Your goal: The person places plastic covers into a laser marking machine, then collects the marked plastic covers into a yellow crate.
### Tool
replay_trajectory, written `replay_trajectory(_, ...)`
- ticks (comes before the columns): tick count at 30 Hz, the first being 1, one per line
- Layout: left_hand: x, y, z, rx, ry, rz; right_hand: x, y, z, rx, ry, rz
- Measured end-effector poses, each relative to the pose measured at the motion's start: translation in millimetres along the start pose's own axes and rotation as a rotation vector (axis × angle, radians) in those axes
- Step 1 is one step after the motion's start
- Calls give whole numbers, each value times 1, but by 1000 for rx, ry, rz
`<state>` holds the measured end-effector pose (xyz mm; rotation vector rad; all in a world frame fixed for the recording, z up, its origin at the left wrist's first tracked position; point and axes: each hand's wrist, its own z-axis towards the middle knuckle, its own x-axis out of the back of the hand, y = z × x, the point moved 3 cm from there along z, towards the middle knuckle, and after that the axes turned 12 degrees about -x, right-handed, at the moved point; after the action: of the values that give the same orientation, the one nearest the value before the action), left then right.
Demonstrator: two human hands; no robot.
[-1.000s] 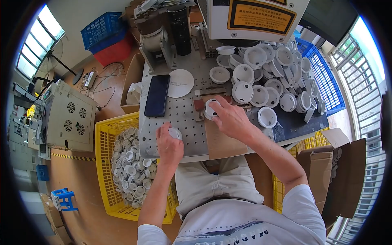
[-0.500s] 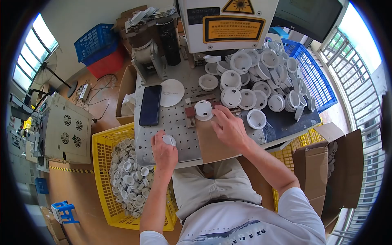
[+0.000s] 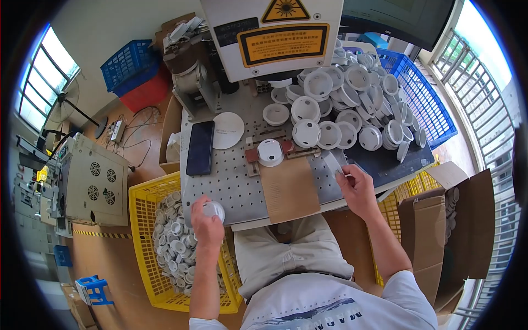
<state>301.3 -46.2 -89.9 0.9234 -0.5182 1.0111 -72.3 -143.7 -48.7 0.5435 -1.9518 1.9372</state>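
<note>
Ahead of both hands, the laser housing is overhanging the perforated plate, its warning label facing the seat. Below the left hand, a yellow crate is sitting against the plate's edge, filled with small white pieces; it is probably parked there to stay within that arm's reach. Beyond the right hand, a heap of larger white caps is lying loose, some rim up and some rim down, close enough for picking without stretching. Between the hands, a brown card sheet is covering part of the plate. Just past it a seated cap is resting in a clamp fixture under the housing, seemingly to keep it square. A phone is lying flat beyond the left hand, clear of the fixture. The left hand is curling closed round a small cap at the plate's near edge, above the crate. The right hand is pinching a tilted cap by its rim, with the grip partly hidden.
</note>
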Motion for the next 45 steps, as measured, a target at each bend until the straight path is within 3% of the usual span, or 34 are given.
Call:
replay_trajectory(1, 14, -12, -11, 65, 56, 26, -6, 2, 0, -245, -206, 326)
replay_trajectory(2, 32, -30, -23, 129, 110, 54, -10, 2, 1, -253, -202, 340)
replay_trajectory(4, 66, -90, -57, 203, 169, 185, -29, 5, 5, -532, -489, 804)
replay_trajectory(6, 99, -148, -91, 400, 128, 346, -41, 14, 10, -558, -537, 801)
replay_trajectory(8, 125, -197, -117, 391, 90, 510, -42, 9, 15, -405, -344, 485)
replay_trajectory(9, 132, -214, -127, 376, 45, 653, -43, 7, 14, -404, -349, 494)
replay_trajectory(11, 129, -183, -87, 372, 122, 551, -30, -11, 12, 92, 34, -160)
replay_trajectory(12, 120, -157, -59, 373, 195, 441, -29, -16, 9, 90, 31, -160)
replay_trajectory(14, 76, -97, 5, 299, 164, 220, -34, -33, 3, 231, -165, -188)
replay_trajectory(15, 46, -76, 29, 93, 59, 275, -38, -31, 3, 232, -161, -191)
replay_trajectory(17, -12, -12, 83, -39, -57, 58, -49, -26, 3, 407, -158, -354)
replay_trajectory(19, -60, 51, 121, -283, -227, 97, -47, -30, 0, 344, -162, -363)
replay_trajectory(22, -128, 83, 137, -385, -261, 95, -40, -24, -7, 257, -151, -373)
replay_trajectory(24, -146, 104, 136, -493, -509, 293, -32, -19, -12, 231, -130, -379)
replay_trajectory(27, -139, 105, 106, -524, -462, 188, -23, -18, -16, 215, -93, -372)
replay_trajectory(31, -97, 92, 44, -574, -350, 21, -33, -27, -10, 195, -239, -315)
replay_trajectory(34, -66, 53, 28, -444, -191, 56, -62, -37, 2, 226, -315, -308)
replay_trajectory(36, -39, 36, 27, -231, -115, 73, -83, -42, 11, 263, -342, -311)
replay_trajectory(39, -30, 21, 21, -249, -81, 135, -105, -51, 24, 347, -301, -314)
replay_trajectory(45, -33, 18, 20, -223, -54, 111, -121, -57, 42, 324, -246, -352)
